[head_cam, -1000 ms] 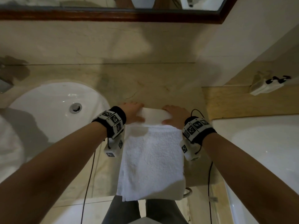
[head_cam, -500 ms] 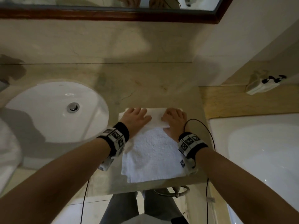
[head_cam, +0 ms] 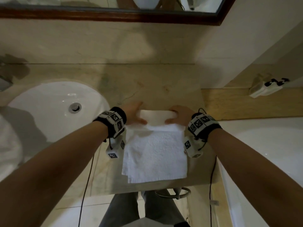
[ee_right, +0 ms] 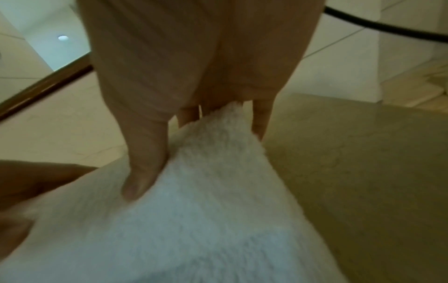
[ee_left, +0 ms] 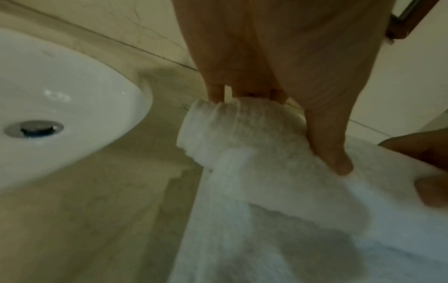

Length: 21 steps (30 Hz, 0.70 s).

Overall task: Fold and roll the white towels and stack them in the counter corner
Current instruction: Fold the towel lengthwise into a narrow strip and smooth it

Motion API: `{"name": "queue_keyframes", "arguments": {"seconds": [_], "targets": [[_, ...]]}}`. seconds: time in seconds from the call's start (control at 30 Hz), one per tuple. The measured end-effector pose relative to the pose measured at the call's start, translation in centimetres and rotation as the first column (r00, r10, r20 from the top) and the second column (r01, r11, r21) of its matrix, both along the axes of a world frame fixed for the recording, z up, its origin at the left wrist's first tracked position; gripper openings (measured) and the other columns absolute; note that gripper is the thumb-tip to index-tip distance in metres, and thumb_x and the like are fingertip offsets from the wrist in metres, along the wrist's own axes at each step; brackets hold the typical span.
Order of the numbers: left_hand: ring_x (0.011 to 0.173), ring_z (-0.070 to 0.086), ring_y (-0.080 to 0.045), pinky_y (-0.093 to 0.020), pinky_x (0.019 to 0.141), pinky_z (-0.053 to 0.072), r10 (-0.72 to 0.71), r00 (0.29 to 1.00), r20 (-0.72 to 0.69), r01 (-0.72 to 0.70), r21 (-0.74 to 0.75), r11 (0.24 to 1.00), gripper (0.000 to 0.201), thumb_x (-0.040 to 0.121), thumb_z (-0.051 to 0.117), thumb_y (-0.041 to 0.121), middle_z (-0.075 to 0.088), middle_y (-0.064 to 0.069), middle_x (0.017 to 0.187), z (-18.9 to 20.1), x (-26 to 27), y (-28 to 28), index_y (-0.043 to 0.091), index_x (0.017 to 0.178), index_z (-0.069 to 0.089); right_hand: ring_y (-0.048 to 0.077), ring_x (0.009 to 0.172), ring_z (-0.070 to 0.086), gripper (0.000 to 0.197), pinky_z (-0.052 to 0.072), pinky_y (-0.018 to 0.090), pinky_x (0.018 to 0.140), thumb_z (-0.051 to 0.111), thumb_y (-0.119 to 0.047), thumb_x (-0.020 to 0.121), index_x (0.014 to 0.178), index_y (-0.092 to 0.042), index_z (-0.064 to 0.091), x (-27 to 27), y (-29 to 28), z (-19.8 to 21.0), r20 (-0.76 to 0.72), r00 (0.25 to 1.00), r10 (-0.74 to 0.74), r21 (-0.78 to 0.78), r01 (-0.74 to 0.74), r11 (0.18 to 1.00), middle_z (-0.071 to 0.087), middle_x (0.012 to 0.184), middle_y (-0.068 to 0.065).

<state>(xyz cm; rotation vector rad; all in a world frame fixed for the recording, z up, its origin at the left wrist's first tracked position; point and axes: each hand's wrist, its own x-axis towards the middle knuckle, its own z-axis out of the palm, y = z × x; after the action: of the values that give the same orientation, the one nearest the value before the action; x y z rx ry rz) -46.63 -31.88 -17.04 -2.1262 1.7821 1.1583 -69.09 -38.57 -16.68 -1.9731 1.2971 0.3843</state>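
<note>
Head view, hands (head_cam: pixel 136 114) (head_cam: pixel 179 115) gripping towel (head_cam: pixel 155 149)

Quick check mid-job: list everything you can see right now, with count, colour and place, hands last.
towel: one, white, on the counter in front of the person, far end rolled, near part flat
counter: one, beige stone, running to the corner by the right wall
sink: one, white, set in the counter left of the towel
drain: one, silver, in the sink bottom
mirror: one, dark wood frame, on the wall above
ring: one, pale, below the counter edge
left hand: grips the roll's left end
right hand: grips the roll's right end
</note>
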Motion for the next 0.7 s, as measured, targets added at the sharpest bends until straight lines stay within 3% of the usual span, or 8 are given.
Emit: {"name": "queue_keyframes", "arguments": {"seconds": [0.1, 0.23, 0.37, 0.43, 0.5, 0.6, 0.63, 0.7], "targets": [[0.128, 0.045, -0.028, -0.039, 0.107, 0.037, 0.046, 0.997, -0.061, -0.046, -0.005, 0.999, 0.101, 0.072, 0.077, 0.045, 0.044, -0.005, 0.143, -0.1, -0.1, -0.3, 0.025, 0.150, 0.016, 0.019, 0.100, 0.054, 0.049, 0.041, 0.030, 0.081, 0.074, -0.040, 0.072, 0.115, -0.023, 0.057, 0.0, -0.1, 0.6, 0.056, 0.998, -0.039, 0.018, 0.038, 0.999, 0.057, 0.110, -0.003], [0.107, 0.055, -0.022, -0.035, 0.094, 0.045, 0.047, 0.995, -0.084, -0.058, -0.138, 0.989, 0.096, 0.074, 0.076, 0.038, 0.057, 0.000, 0.117, 1.1, 0.1, -0.5, 0.026, 0.149, 0.016, 0.019, 0.098, 0.048, 0.049, 0.040, 0.030, 0.084, 0.076, -0.032, 0.072, 0.113, -0.015, 0.056, 0.3, -0.4, 0.9, 0.125, 0.990, 0.063, -0.158, -0.043, 0.987, 0.053, 0.110, 0.001], [0.114, 0.053, -0.025, -0.033, 0.094, 0.043, -0.220, 0.960, 0.174, 0.266, -0.316, 0.911, 0.066, 0.085, 0.064, 0.033, 0.054, -0.006, 0.128, 1.6, -0.9, 1.3, 0.017, 0.141, 0.033, 0.030, 0.093, 0.054, 0.053, 0.048, 0.042, 0.078, 0.082, -0.023, 0.059, 0.097, -0.022, 0.045, -0.5, 2.1, -0.2, 0.079, 0.951, 0.298, -0.555, -0.206, 0.806, 0.057, 0.103, 0.006], [0.115, 0.050, -0.026, -0.033, 0.096, 0.039, -0.369, 0.884, 0.286, 0.452, -0.322, 0.832, 0.057, 0.087, 0.060, 0.030, 0.049, -0.008, 0.130, 1.1, -1.9, 2.6, 0.013, 0.136, 0.038, 0.029, 0.081, 0.059, 0.061, 0.047, 0.037, 0.069, 0.084, -0.021, 0.044, 0.088, -0.022, 0.042, -1.4, 3.8, -1.5, 0.020, 0.933, 0.359, -0.631, -0.266, 0.729, 0.061, 0.092, 0.005], [0.110, 0.053, -0.026, -0.034, 0.094, 0.041, -0.422, 0.819, 0.388, 0.543, -0.287, 0.789, 0.061, 0.082, 0.066, 0.034, 0.052, -0.009, 0.124, 0.4, -2.7, 3.8, 0.011, 0.133, 0.043, 0.028, 0.078, 0.059, 0.059, 0.045, 0.035, 0.069, 0.085, -0.024, 0.041, 0.085, -0.024, 0.045, -1.9, 4.9, -2.4, 0.002, 0.934, 0.356, -0.621, -0.278, 0.733, 0.061, 0.087, 0.002], [0.065, 0.064, -0.022, -0.028, 0.060, 0.052, -0.449, 0.773, 0.449, 0.605, -0.307, 0.735, 0.063, 0.044, 0.086, 0.040, 0.066, -0.006, 0.080, -0.4, -3.4, 5.3, 0.009, 0.096, 0.067, 0.028, 0.077, 0.060, 0.050, 0.045, 0.036, 0.070, 0.083, -0.035, 0.045, 0.082, -0.024, 0.051, -2.0, 5.5, -2.7, -0.002, 0.939, 0.343, -0.623, -0.270, 0.734, 0.062, 0.084, 0.000], [0.056, 0.062, -0.022, -0.026, 0.053, 0.050, -0.443, 0.794, 0.416, 0.587, -0.336, 0.736, 0.055, 0.045, 0.083, 0.043, 0.064, -0.005, 0.071, -0.4, -3.6, 5.7, 0.010, 0.087, 0.068, 0.027, 0.076, 0.060, 0.047, 0.045, 0.035, 0.070, 0.081, -0.040, 0.048, 0.081, -0.023, 0.052, -2.1, 5.7, -2.6, 0.000, 0.935, 0.354, -0.624, -0.277, 0.731, 0.061, 0.084, 0.000], [0.056, 0.062, -0.025, -0.027, 0.052, 0.048, -0.443, 0.827, 0.346, 0.556, -0.395, 0.731, 0.040, 0.071, 0.061, 0.045, 0.064, -0.006, 0.070, -0.4, -3.9, 6.2, 0.008, 0.086, 0.064, 0.024, 0.072, 0.058, 0.035, 0.045, 0.034, 0.068, 0.068, -0.050, 0.059, 0.075, -0.021, 0.056, -2.3, 5.7, -2.5, 0.028, 0.921, 0.389, -0.613, -0.292, 0.734, 0.060, 0.080, -0.001]]}}
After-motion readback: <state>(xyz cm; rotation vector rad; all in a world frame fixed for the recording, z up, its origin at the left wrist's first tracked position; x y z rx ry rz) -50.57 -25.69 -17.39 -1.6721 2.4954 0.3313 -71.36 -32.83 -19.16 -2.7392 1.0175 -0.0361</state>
